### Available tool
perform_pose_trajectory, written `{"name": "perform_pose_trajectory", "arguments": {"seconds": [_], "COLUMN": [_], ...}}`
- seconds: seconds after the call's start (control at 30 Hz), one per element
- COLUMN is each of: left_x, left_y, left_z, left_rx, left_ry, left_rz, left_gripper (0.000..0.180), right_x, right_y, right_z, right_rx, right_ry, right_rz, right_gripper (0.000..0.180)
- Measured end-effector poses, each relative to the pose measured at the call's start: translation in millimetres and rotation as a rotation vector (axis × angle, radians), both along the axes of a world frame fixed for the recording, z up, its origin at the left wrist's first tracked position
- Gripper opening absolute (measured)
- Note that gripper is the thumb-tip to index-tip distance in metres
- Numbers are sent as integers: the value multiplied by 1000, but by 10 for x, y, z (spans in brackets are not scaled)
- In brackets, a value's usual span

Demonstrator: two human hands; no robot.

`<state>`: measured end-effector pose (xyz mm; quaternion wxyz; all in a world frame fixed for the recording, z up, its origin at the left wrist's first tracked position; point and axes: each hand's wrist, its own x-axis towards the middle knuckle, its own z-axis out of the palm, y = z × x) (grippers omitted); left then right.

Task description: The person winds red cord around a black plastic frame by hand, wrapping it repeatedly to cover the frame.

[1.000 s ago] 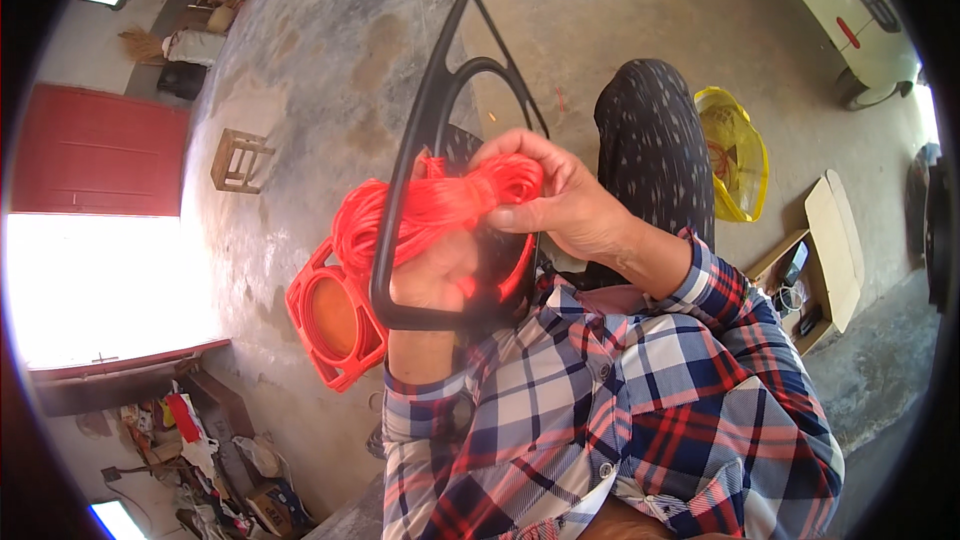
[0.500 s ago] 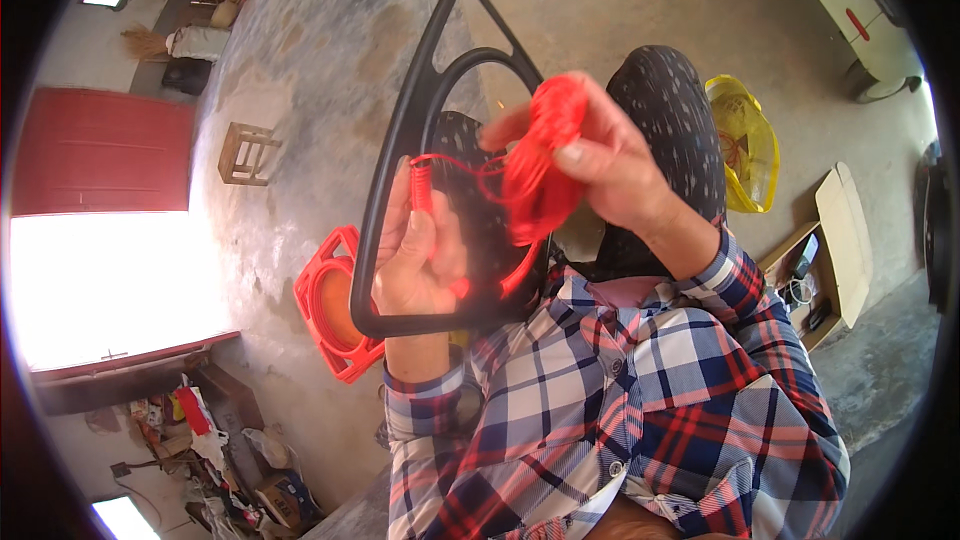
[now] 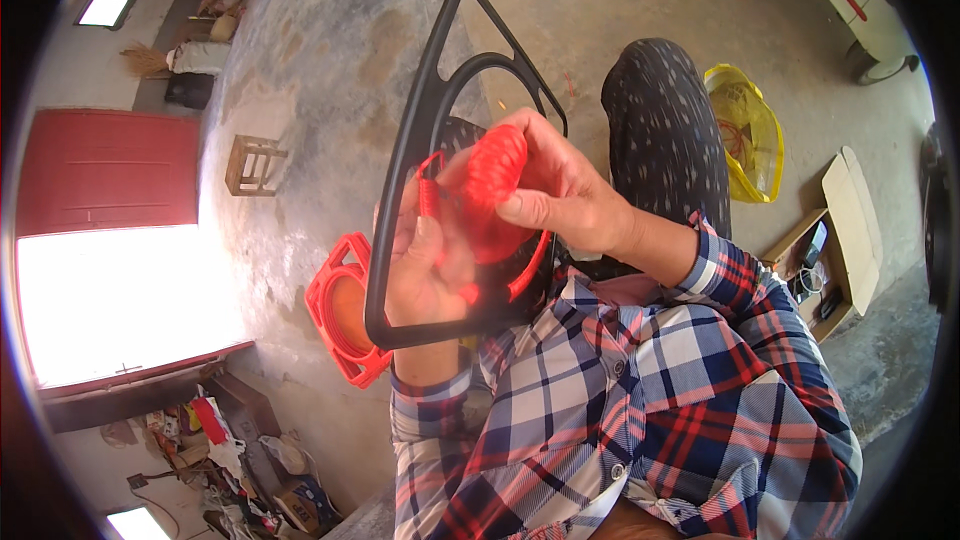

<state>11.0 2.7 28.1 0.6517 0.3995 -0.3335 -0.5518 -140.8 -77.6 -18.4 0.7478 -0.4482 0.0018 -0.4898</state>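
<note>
A black frame point(image 3: 398, 180), roughly triangular with an inner curved bar, leans across my lap. My left hand point(image 3: 425, 265) reaches through it from below, its fingers closed round the frame's inner bar beside a tight red cord wrapping point(image 3: 428, 198). A strand of red cord loops up from that wrapping. More red covers the lower right stretch of the curve. Close by, my right hand point(image 3: 565, 190) grips a bundle of red cord point(image 3: 497, 162), blurred at its lower side. The fingers behind the bundle are partly hidden.
A red frame with an orange round centre point(image 3: 349, 310) stands on the floor at left. A wooden stool point(image 3: 252, 166) is farther off. To the right lie a yellow basket point(image 3: 768, 145) and an open cardboard box point(image 3: 850, 240) holding small items. My patterned knee point(image 3: 655, 130) rises behind the frame.
My right hand has moved down and left with the cord bundle, nearer my left hand. The strand between bundle and wrapping has shifted. My left hand and the frame have barely moved.
</note>
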Motion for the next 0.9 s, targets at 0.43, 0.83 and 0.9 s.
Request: {"name": "perform_pose_trajectory", "arguments": {"seconds": [0.43, 0.83, 0.9], "left_x": [117, -271, -247], "left_y": [-11, 10, -74], "left_z": [-1, 103, 64], "left_rx": [119, 195, 164], "left_ry": [117, 263, 323], "left_rz": [-164, -275, -427], "left_gripper": [47, 46, 57], "right_x": [-98, 269, 277], "right_y": [-218, -535, -569], "right_z": [-312, 192, 213], "right_rx": [505, 397, 213], "right_ry": [141, 49, -123], "right_rz": [169, 412, 548], "right_gripper": [27, 12, 10]}}
